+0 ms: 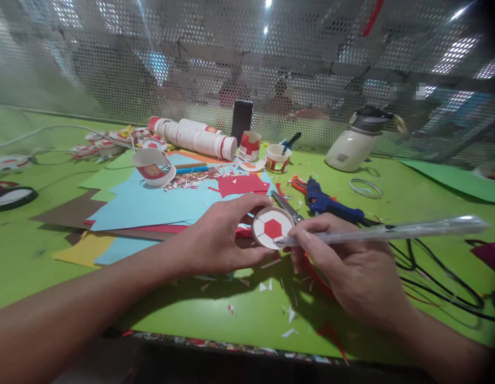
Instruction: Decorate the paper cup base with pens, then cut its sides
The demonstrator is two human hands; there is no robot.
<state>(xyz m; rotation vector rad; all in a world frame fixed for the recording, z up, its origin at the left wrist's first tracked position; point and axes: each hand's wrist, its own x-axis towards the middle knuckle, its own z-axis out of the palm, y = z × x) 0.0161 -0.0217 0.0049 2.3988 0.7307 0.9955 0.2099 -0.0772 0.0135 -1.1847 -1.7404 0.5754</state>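
Between the thumb and fingers of my left hand (221, 234) is a round white paper cup base (262, 234) with a red hexagon in its middle and dark lines running out from it. My right hand (347, 261) grips a clear-barrelled pen (391, 231), its tip touching the white face near the hexagon's lower edge. Scissors (286, 207) lie just behind the disc, partly hidden by my hands. Beyond my right hand rests a blue hot glue gun (331, 202). Red paper (241, 185) lies on light blue sheets (143, 205) behind my left hand.
Stacked paper cups (195, 140) lie at the back beside a phone (241, 120). A cut cup (153, 166) sits on the sheets. A white bottle (353, 141) stands back right, near a tape ring (365, 188). Black cables (439, 277) spread at right; scraps litter the green table (183, 314).
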